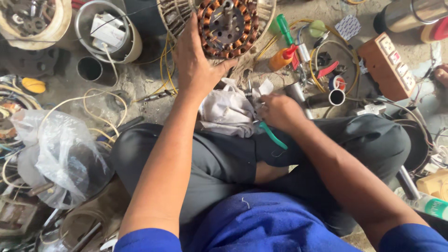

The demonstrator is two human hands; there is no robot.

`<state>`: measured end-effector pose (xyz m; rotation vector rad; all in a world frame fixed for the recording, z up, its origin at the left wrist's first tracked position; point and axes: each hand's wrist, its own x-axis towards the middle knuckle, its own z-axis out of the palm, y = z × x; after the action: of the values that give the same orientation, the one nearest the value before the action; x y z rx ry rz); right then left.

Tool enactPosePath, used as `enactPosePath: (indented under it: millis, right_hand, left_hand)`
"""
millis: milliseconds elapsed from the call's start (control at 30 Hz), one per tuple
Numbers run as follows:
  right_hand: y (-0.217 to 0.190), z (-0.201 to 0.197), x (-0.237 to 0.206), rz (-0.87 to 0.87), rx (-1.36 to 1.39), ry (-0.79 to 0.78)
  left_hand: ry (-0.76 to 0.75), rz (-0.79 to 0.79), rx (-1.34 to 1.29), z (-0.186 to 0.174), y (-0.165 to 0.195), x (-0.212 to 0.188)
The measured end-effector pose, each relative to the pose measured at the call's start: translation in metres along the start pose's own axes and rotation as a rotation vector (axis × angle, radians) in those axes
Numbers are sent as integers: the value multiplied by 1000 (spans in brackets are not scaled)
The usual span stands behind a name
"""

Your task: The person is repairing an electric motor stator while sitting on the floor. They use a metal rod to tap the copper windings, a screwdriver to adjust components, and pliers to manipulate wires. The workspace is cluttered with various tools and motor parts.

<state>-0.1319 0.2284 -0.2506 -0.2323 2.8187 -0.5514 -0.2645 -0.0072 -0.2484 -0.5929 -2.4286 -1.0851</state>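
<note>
Fingers (184,39) rest on copper-wound stator (228,25), apparently on a sandy floor (140,81).

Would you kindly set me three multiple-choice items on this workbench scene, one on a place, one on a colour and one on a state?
1. Where does the left hand rest?
A. on the copper-wound stator
B. on the plastic bag
C. on the switchboard

2. What colour is the handle of the tool in the right hand?
A. red
B. green
C. black

3. How does the right hand stand?
A. flat and open
B. closed round the tool
C. out of view

Answers: 1 A, the palm lies on the stator's rim; 2 B, a green handle sticks out below the fist; 3 B, the fingers are curled about it.
</note>
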Motion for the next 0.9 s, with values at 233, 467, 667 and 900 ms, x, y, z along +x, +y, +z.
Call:
enactPosePath:
  millis: [233,467,667,900]
  right_hand:
    - [-51,12,-3,-407,333,153]
    - [-30,-26,-5,-111,168,-140]
    - [82,-87,39,290,-512,-377]
    - [80,-66,67,306,-554,-299]
  left_hand:
    - [-43,-16,-15,-2,8,9]
    - [-83,-87,-21,-3,14,8]
    - [24,-9,18,-12,2,18]
    - [-16,-91,-33,-28,-6,16]
